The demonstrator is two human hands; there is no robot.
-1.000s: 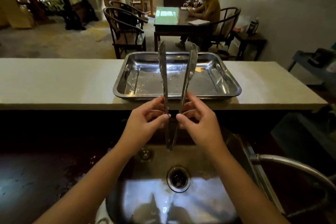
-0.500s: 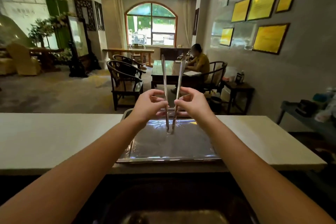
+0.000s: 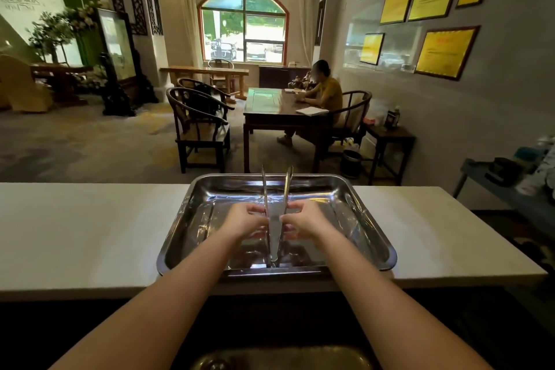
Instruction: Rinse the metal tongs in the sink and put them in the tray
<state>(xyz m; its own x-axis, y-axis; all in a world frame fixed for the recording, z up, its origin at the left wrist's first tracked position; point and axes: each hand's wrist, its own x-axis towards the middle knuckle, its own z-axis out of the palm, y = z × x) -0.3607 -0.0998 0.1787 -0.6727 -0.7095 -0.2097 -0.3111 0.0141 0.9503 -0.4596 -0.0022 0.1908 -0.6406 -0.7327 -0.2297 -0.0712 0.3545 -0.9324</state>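
The metal tongs (image 3: 274, 231) lie low inside the steel tray (image 3: 371, 228), hinge end toward me near the tray's front wall, the two tips spread apart toward the far rim. My left hand (image 3: 247, 221) pinches the left arm of the tongs and my right hand (image 3: 304, 221) pinches the right arm, both over the tray's middle. The sink (image 3: 285, 357) shows as a dim steel basin at the bottom edge, below my forearms.
The tray rests on a white counter (image 3: 90, 231) that runs left and right in front of me. Beyond it stand dark wooden chairs (image 3: 199, 126) and a table (image 3: 273, 111) where a seated person (image 3: 326, 93) is. A side shelf (image 3: 495, 177) is at the right.
Both hands carried the tongs up out of the sink, forward over the counter, then lowered them from upright down into the tray. The view rose from the sink to the room.
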